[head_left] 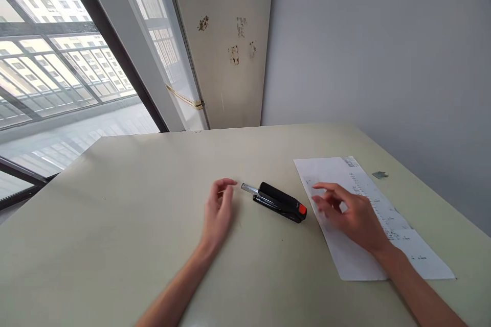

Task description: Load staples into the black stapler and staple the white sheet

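Left hand [218,212] and right hand [351,214], both empty and half-open, flank the stapler [279,201] at nine and three o'clock; right-hand contact with paper [355,260] unclear. Apparently pre-grasp; grasping would need closing in.

In front of you, the pale surface [115,225] reaches back toward a cream panel [226,92], which carries four patchy brown marks [233,55]. At the panel's left edge you see a thin yellowish cord [184,97] running off to the left. A plain blue-grey wall [376,51] rises on your right. Near the surface's right edge lies a small grey-green scrap [380,174]. To your left, a slanting dark frame [115,45] borders bright glass, and through it you can see a railing [72,69] and a pale building [49,2] with rows of windows.
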Motion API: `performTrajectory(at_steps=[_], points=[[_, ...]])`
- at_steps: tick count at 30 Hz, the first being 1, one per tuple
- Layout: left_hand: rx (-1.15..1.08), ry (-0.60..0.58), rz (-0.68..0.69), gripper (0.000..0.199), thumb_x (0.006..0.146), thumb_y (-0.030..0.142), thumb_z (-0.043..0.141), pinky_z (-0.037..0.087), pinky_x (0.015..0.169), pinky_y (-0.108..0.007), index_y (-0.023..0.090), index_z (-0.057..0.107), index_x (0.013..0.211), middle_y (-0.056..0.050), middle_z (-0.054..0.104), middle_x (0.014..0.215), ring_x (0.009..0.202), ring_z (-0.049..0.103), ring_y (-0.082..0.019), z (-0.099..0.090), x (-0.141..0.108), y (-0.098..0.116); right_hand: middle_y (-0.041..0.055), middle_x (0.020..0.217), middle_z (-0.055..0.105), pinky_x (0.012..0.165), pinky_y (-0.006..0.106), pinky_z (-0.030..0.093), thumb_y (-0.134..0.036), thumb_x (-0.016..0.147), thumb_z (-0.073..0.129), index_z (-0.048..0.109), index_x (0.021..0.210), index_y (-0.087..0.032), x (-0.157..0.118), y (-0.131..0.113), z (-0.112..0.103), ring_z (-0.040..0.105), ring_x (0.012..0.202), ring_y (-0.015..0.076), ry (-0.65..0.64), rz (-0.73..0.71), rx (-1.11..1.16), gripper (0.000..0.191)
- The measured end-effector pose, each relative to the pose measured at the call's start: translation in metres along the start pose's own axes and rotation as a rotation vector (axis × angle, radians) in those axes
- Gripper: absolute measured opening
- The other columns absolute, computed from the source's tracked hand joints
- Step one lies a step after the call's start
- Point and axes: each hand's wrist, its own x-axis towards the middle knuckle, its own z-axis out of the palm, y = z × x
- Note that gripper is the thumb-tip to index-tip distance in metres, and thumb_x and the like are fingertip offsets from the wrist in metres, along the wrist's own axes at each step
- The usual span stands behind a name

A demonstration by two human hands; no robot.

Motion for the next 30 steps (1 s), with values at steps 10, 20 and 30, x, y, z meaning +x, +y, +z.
performTrajectory(at_steps=[10, 20, 30], points=[[0.729, -0.318, 0.248, 0.058, 0.098, 0.026, 0.056, 0.048, 0.107, -0.052, 0.031, 0.036, 0.152, -0.01, 0.06, 0.152, 0.126, 0.067, -0.029, 0.002, -0.013, -0.017, -0.0051, 0.071, 0.062, 0.06, 0.027, 0.051, -0.048, 0.104, 0.059, 0.061, 0.131, -0.029, -0.007, -0.013, 0.02, 0.055, 0.058, 0.0144, -0.23, -0.071, 0.118, 0.033], [0.944, -0.401, 0.453, 0.062, 0.092, 0.036, 0.074, 0.046, 0.11, -0.046, 0.03, 0.044, 0.146, -0.008, 0.066, 0.137, 0.131, 0.059, -0.029, -0.001, -0.001, -0.013, 0.0015, 0.103, 0.073, 0.067, 0.032, 0.058, -0.043, 0.105, 0.054, 0.046, 0.151, -0.035, -0.007, -0.021, 0.018, 0.064, 0.072, 0.0172, -0.368, 0.023, 0.159, 0.046], [1.11, -0.136, 0.46, 0.047, 0.091, 0.048, 0.071, 0.046, 0.105, -0.046, 0.024, 0.053, 0.127, -0.009, 0.072, 0.119, 0.117, 0.064, -0.031, -0.052, 0.064, 0.0, 0.0085, 0.128, 0.07, 0.065, 0.034, 0.06, -0.038, 0.103, 0.055, 0.039, 0.155, -0.034, -0.009, -0.024, 0.015, 0.066, 0.079, 0.018, -0.36, 0.061, 0.241, 0.054]])
